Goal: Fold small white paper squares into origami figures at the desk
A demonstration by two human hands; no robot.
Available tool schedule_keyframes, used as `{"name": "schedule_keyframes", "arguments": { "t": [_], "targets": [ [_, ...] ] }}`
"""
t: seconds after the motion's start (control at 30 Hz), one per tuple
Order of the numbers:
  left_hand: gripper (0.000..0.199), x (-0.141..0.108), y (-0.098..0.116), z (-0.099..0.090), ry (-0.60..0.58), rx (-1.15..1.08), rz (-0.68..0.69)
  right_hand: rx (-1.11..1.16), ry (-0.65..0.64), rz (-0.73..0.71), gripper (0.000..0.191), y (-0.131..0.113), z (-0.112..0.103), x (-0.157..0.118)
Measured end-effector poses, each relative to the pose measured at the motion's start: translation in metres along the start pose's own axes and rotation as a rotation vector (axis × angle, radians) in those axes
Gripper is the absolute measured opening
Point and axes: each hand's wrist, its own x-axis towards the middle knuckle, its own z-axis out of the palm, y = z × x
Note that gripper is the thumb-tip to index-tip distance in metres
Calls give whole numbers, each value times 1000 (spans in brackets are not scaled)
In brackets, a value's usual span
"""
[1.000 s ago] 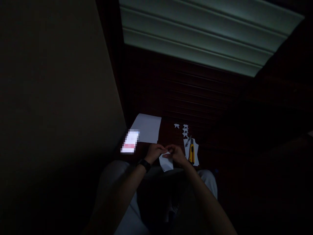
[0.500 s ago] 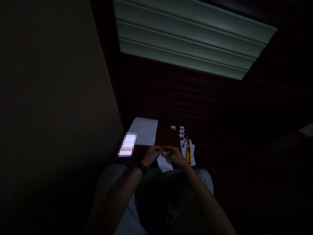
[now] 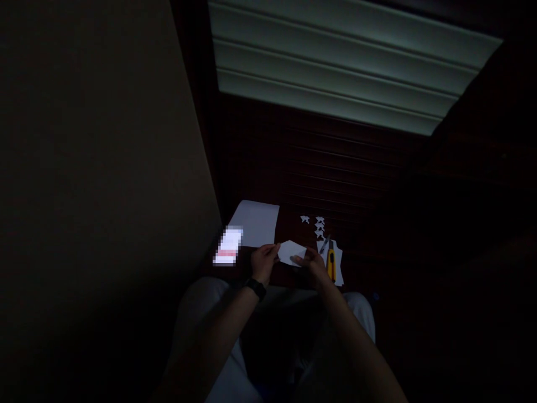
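Observation:
A small piece of white paper (image 3: 290,252) with a pointed top edge is held between my two hands, above the dark table. My left hand (image 3: 264,262), with a black band on its wrist, pinches the paper's left edge. On the other side my right hand (image 3: 314,265) grips the right end, its thumb lying on top of the sheet. Just right of that hand, a yellow cutter (image 3: 331,264) and a slim grey tool (image 3: 324,244) lie on white paper sheets (image 3: 339,263). Several small folded paper shapes (image 3: 319,226) sit beyond my hands.
A large white sheet (image 3: 258,222) lies at the table's back left, with a lit, blurred-out phone (image 3: 229,246) over its lower left corner. A wall (image 3: 168,140) rises at the left. Slatted panels stand behind the table. My knees are at its front edge.
The paper has come up from hanging below my hands and now lies flatter between them. My hands have moved apart. The whole view has shifted slightly.

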Motion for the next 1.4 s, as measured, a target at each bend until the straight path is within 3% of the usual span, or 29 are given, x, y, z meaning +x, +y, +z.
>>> {"name": "schedule_keyframes", "arguments": {
  "t": [0.17, 0.33, 0.47, 0.6, 0.87, 1.13, 1.4],
  "targets": [
    [51, -4, -3, -9, -161, -10, -65, 8, 102, -45, 62, 6, 1, 4],
    [41, 2, 6, -18, -367, 29, -63, -2, 4, -42, 44, -3, 1, 3],
    [57, 2, 14, -24, -537, 26, -68, 4, -79, -24, 38, -10, 3, -3],
    [50, 0, 16, -28, -696, -3, -124, 2, -99, 3, 37, -10, 2, -4],
    [53, -3, 18, -30, -710, 1, -190, -4, -110, 41, 41, -12, -2, -3],
    [46, -3, 10, -23, -564, 80, -154, 11, -157, 48, 44, -26, 2, -7],
    [41, -2, 10, -24, -546, 97, -157, 3, -209, 73, 48, -33, -2, -9]
  ]
}}
